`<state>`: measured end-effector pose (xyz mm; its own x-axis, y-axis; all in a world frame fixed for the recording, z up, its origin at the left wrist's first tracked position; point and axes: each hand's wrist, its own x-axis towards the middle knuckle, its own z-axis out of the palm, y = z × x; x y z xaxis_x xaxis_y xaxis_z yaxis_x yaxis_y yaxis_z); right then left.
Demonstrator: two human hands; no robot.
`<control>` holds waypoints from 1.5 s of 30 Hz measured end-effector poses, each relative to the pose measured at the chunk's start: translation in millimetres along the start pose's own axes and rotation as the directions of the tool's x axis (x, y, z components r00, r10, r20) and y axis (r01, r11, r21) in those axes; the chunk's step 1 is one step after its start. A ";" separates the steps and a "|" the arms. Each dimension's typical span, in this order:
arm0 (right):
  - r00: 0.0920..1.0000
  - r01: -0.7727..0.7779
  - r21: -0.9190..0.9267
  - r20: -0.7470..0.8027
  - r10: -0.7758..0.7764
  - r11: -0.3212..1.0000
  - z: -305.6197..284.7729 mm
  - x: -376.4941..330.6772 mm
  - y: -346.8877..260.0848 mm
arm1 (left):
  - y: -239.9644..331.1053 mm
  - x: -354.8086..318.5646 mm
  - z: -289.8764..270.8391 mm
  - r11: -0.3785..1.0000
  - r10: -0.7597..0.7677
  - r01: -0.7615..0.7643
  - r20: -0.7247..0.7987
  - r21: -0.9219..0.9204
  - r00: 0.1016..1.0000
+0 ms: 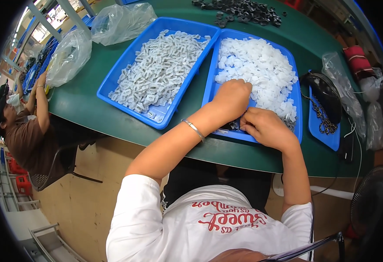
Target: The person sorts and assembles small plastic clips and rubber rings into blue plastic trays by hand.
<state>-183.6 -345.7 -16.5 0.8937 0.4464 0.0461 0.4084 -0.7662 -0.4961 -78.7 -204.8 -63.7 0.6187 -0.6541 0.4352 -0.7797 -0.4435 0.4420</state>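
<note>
Both hands work over the near part of a blue tray point(299, 118) heaped with small white translucent plastic pieces point(261, 61). My left hand point(234, 98), with a silver bangle on its wrist, is closed, its fingers curled down toward the pile. Just beside it, nearer the tray's front edge, my right hand point(264, 125) has thumb and fingers pressed together. Whatever either hand pinches is hidden or too small to make out. Some small dark parts point(231, 125) lie in the tray by the hands.
A second blue tray point(106, 89) of greyish clear plastic parts point(156, 70) stands at the left. Small black parts point(243, 11) are spread at the back. Plastic bags point(121, 24) lie far left. A black bag point(324, 94) rests at the right. A seated co-worker point(32, 135) is at the left.
</note>
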 end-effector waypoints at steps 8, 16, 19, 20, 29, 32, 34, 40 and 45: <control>0.997 -0.033 0.162 -0.069 0.045 0.986 -4.7 1.1 0.9 | -3.9 0.5 -28.8 0.864 -0.256 0.175 -0.112 -0.472 0.960; 0.995 0.097 0.048 -0.032 -0.095 0.994 5.7 16.4 -5.0 | -19.6 7.6 -41.2 0.477 -0.383 0.338 0.155 -0.811 0.911; 0.998 0.058 0.060 -0.005 -0.058 0.996 8.1 15.7 -3.2 | -22.3 8.6 -42.9 0.402 -0.388 0.343 0.182 -0.849 0.904; 0.999 0.045 0.071 -0.019 -0.044 0.996 9.0 15.8 -2.9 | -22.7 7.8 -42.9 0.402 -0.390 0.344 0.181 -0.848 0.903; 0.966 -0.216 0.613 0.022 0.257 0.760 0.1 8.0 1.3 | -4.2 2.1 -51.2 0.295 -0.332 0.426 0.327 -0.855 0.885; 0.946 -0.141 0.800 -0.065 0.317 0.584 -2.0 5.9 6.9 | 1.6 1.5 -50.4 0.260 -0.290 0.458 0.383 -0.850 0.877; 0.919 -0.044 0.872 -0.156 0.363 0.487 -3.7 8.2 8.1 | 1.0 -0.3 -49.5 0.273 -0.275 0.464 0.394 -0.843 0.877; 0.864 -0.022 0.849 -0.250 0.437 0.529 -5.8 5.8 17.1 | 4.5 -0.8 -45.6 0.294 -0.264 0.466 0.397 -0.835 0.879; 0.848 -0.046 0.840 -0.254 0.466 0.541 -1.8 6.0 17.0 | 4.5 -1.7 -42.3 0.295 -0.249 0.487 0.425 -0.822 0.870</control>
<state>-171.0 -356.9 -23.1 0.9950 -0.0958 0.0279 0.0235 -0.0472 -0.9986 -79.3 -179.7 -29.3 0.6918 -0.7192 -0.0651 0.1498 0.0547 0.9872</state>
